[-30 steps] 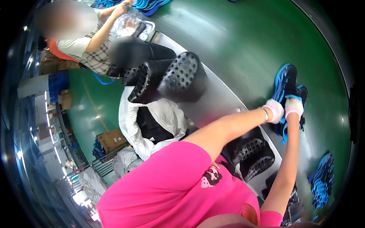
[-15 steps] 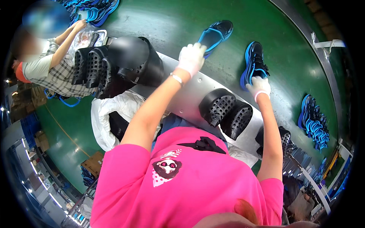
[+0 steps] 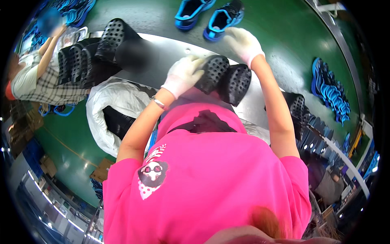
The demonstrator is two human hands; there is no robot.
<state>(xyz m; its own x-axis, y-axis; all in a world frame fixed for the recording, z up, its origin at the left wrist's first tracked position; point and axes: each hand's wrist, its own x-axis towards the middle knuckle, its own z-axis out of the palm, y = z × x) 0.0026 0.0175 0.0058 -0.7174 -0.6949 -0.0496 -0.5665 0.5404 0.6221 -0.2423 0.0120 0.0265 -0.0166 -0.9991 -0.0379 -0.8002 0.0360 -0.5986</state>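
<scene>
Both my hands wear white gloves. My left hand (image 3: 185,75) is open at the left edge of a black, hole-studded shoe form (image 3: 214,70), thumb and fingers parted; whether it touches the form is hard to tell. Beside that stands a second black form (image 3: 236,83), tilted the same way, on the metal ledge in front of me. My right hand (image 3: 244,45) hovers above the ledge, open, its fingers stretched toward the heel of a black and blue sneaker (image 3: 222,20). Another such sneaker (image 3: 191,13) sits to its left on the green surface.
More black forms (image 3: 87,61) are stacked at the ledge's left end, others (image 3: 294,107) at its right. A white sack (image 3: 101,118) with dark contents hangs left of me. Nested blue shoes (image 3: 331,91) lie far right. A person in plaid (image 3: 53,87) works at the left.
The two sneakers now stand side by side, farther left, and both hands have let go of them. My left hand has come back to the black forms; the right has moved left. The view has shifted.
</scene>
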